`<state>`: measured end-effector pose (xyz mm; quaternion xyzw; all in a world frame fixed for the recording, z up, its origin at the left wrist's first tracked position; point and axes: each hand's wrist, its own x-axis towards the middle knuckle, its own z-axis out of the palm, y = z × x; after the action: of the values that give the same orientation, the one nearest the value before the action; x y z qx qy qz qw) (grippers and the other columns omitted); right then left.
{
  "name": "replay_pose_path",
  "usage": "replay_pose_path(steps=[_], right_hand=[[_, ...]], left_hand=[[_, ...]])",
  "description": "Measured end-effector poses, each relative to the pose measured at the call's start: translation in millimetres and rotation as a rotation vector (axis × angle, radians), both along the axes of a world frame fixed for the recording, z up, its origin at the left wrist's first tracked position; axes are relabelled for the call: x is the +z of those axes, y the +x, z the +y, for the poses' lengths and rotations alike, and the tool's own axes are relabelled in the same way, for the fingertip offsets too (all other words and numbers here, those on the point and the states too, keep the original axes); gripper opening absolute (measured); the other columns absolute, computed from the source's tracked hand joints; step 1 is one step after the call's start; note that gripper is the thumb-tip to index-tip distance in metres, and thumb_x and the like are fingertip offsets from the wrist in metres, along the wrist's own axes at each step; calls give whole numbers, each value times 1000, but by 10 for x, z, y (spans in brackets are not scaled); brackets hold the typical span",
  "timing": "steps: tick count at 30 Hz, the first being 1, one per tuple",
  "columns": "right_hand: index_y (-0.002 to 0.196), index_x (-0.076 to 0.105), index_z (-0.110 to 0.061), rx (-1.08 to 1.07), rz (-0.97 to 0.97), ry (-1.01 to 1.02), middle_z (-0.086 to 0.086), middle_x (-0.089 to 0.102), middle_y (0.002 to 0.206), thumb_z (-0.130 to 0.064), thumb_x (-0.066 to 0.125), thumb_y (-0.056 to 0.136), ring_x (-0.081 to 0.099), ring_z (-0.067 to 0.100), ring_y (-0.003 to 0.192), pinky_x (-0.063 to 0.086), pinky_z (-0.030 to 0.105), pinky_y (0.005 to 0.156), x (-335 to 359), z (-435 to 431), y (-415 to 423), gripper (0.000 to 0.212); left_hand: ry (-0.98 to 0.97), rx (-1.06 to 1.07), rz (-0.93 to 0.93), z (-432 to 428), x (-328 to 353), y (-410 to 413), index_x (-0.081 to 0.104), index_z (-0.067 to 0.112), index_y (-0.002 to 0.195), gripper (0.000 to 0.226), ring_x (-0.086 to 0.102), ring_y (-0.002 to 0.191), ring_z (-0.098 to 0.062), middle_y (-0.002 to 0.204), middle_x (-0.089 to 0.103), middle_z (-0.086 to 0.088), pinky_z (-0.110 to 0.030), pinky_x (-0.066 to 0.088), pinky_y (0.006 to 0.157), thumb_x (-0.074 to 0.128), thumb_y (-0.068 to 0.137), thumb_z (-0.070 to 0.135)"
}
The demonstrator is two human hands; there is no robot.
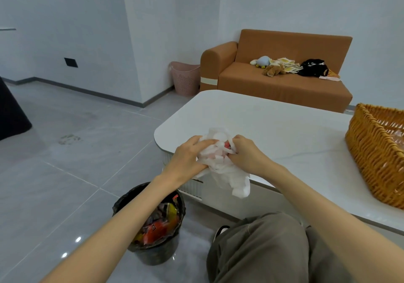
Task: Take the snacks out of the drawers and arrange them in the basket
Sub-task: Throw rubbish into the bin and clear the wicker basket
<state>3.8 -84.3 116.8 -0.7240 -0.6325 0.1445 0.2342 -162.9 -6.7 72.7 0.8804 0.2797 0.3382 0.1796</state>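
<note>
- Left hand (189,154) and right hand (246,154) hold the white plastic bag (220,162) with curled fingers over the table (273,125) edge, apparently to open it.
- Red snack (227,144) sits inside the bag.
- Basket (376,151) stands on the table, well right.

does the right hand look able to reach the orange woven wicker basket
Probably yes: only bare white tabletop lies between the right hand and the orange wicker basket, though it grips a crumpled white plastic bag.
</note>
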Motion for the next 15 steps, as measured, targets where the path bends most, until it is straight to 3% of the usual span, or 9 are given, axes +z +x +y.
replay_pose_path(steps=[2,3,6,9,12,15], right_hand=[[88,51,-12,39,88,19,3,49,91,-22,55,95,50,20,80,39,17,63,-36,15,-26,13],[107,49,-16,70,158,34,1,52,103,-27,57,94,53,17,89,44,18,72,-59,5,-45,19],[142,22,-39,242,166,95,-9,36,143,-37,63,90,41,10,125,39,24,102,-140,-56,-86,67],[151,9,-37,330,-35,93,-9,14,156,-40,60,92,30,11,136,29,22,106,-272,-98,-150,78],[151,13,-31,295,-128,153,-6,24,154,-28,57,95,44,20,128,38,26,102,-393,-58,-207,71],[147,32,-28,276,-185,234,-3,44,145,-11,53,94,53,21,120,44,31,98,-441,3,-231,60]], left_hand=[[32,65,2,45,-30,-43,68,18,118,40,61,91,-27,102,65,-8,-34,48,73,60,79,23],[21,106,-13,72,-35,-69,70,16,114,37,62,90,-28,99,67,-8,-33,47,72,60,78,18],[-69,228,-39,132,-25,-174,72,20,110,35,62,90,-23,101,71,-6,-25,39,70,60,79,8],[-94,288,13,141,-8,-258,71,24,111,38,62,88,-21,103,72,-1,-24,41,68,61,78,8],[-160,256,-13,123,-34,-353,70,26,109,35,59,80,-13,95,71,4,-19,43,64,61,80,9],[-216,170,7,77,-125,-479,61,31,117,37,54,70,-11,80,63,8,-9,35,57,60,83,15]])
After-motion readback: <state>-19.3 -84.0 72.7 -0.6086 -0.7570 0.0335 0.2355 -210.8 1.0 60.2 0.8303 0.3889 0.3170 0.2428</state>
